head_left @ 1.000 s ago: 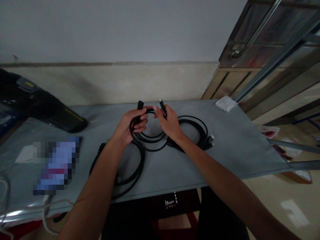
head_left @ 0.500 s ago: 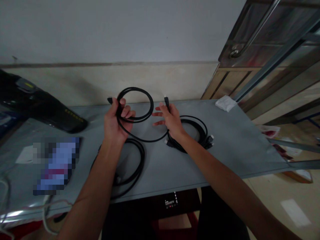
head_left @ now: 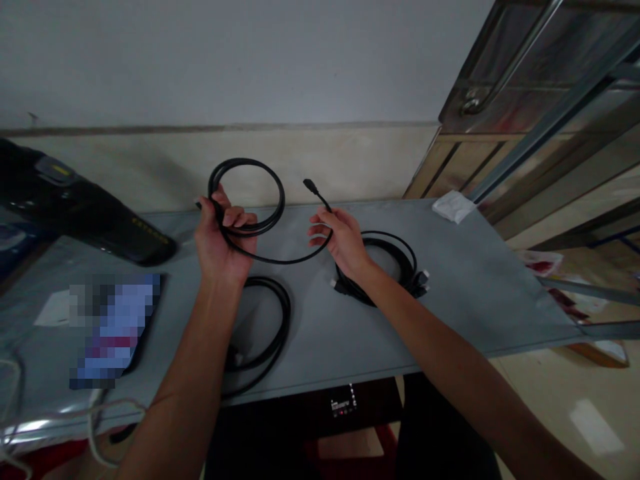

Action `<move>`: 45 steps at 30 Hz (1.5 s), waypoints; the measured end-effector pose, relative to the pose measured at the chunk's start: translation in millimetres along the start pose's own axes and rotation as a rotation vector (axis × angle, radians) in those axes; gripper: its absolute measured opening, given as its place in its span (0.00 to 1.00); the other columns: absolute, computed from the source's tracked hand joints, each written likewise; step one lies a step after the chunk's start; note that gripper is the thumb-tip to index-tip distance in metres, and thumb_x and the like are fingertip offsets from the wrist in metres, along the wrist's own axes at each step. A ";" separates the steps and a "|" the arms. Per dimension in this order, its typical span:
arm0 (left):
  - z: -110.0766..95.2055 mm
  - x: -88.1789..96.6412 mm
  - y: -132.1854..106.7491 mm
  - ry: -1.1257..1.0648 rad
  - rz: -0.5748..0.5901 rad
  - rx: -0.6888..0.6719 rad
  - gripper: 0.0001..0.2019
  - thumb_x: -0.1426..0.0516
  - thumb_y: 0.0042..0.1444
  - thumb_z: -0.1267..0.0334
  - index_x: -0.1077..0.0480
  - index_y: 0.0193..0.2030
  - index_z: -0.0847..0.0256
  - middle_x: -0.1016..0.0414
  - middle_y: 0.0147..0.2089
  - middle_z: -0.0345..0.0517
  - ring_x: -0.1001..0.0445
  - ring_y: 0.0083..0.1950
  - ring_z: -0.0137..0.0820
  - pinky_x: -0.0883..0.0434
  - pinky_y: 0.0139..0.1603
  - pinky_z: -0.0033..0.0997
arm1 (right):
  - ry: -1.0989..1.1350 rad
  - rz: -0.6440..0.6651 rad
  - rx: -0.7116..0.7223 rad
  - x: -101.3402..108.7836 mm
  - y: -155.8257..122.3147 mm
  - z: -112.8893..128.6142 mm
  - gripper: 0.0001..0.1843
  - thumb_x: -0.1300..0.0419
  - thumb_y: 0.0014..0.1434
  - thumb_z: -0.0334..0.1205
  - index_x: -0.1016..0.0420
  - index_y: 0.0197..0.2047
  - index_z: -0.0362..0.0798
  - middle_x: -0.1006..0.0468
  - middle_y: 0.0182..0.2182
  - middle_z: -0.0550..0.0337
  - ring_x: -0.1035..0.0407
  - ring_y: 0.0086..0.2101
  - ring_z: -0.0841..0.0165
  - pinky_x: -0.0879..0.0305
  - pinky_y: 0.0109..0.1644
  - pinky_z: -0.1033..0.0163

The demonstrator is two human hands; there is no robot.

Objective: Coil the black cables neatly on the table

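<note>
A thin black cable (head_left: 281, 193), wound into a few loops, is held up over the far side of the table. My left hand (head_left: 225, 237) is closed around the left side of the loops. My right hand (head_left: 340, 237) pinches the free length close to its end, and the plug (head_left: 311, 186) sticks up past my fingers, tilted to the left. Between the hands the cable sags in a shallow curve. Below my left hand lies a coiled black cable (head_left: 285, 313), partly behind my forearm. Another pile of coiled cables (head_left: 410, 260) with several plugs lies beneath my right wrist.
On the left are a black handheld vacuum (head_left: 100, 213) and a phone (head_left: 117, 330) with a blurred screen. A crumpled white tissue (head_left: 454, 206) lies at the right back of the grey table (head_left: 475, 287). A metal frame (head_left: 530, 143) rises at the right.
My left hand and the loops have moved left and slightly up. The plug in my right hand now extends farther from the fingers and leans left.
</note>
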State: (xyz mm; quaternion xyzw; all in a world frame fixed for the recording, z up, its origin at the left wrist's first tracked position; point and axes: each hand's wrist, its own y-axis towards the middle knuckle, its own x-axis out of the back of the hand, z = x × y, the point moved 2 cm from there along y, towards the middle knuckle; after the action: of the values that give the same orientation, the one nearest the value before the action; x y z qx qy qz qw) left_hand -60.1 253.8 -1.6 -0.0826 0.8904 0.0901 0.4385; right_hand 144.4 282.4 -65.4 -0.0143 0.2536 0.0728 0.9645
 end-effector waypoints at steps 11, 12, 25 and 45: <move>5.4 0.4 1.3 -0.143 0.009 0.127 0.20 0.58 0.87 0.57 0.29 0.47 0.58 0.25 0.30 0.33 0.35 0.26 0.20 0.33 0.31 0.20 | -0.066 0.096 0.126 -2.5 -4.2 1.1 0.27 0.26 0.64 0.62 0.24 0.57 0.57 0.15 0.47 0.60 0.18 0.43 0.64 0.18 0.43 0.59; 7.4 -0.7 1.0 -0.125 0.005 0.145 0.18 0.55 0.87 0.59 0.28 0.47 0.58 0.23 0.32 0.34 0.36 0.25 0.20 0.35 0.26 0.20 | -0.105 0.080 0.154 -2.5 -4.5 2.3 0.26 0.30 0.67 0.64 0.24 0.58 0.58 0.15 0.48 0.59 0.18 0.45 0.64 0.18 0.46 0.58; 26.6 -12.9 -8.8 0.204 0.091 0.627 0.13 0.45 0.83 0.56 0.28 0.44 0.59 0.41 0.23 0.28 0.51 0.14 0.18 0.55 0.12 0.18 | -0.288 0.105 0.245 -8.4 -10.1 8.8 0.30 0.41 0.72 0.75 0.23 0.60 0.62 0.16 0.57 0.58 0.17 0.49 0.62 0.17 0.46 0.58; 26.9 -15.2 -12.2 0.333 0.214 0.602 0.22 0.34 0.66 0.36 0.25 0.41 0.54 0.32 0.29 0.40 0.48 0.20 0.26 0.48 0.13 0.27 | -0.408 0.135 0.231 -4.5 -18.2 11.6 0.28 0.34 0.71 0.69 0.14 0.64 0.62 0.22 0.36 0.64 0.36 0.23 0.74 0.37 0.20 0.66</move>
State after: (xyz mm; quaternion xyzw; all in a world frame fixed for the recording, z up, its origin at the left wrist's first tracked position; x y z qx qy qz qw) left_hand -27.6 249.2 -6.7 0.1302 0.9399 -0.1454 0.2801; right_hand 148.9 264.5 -53.2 0.1280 0.0608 0.1091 0.9839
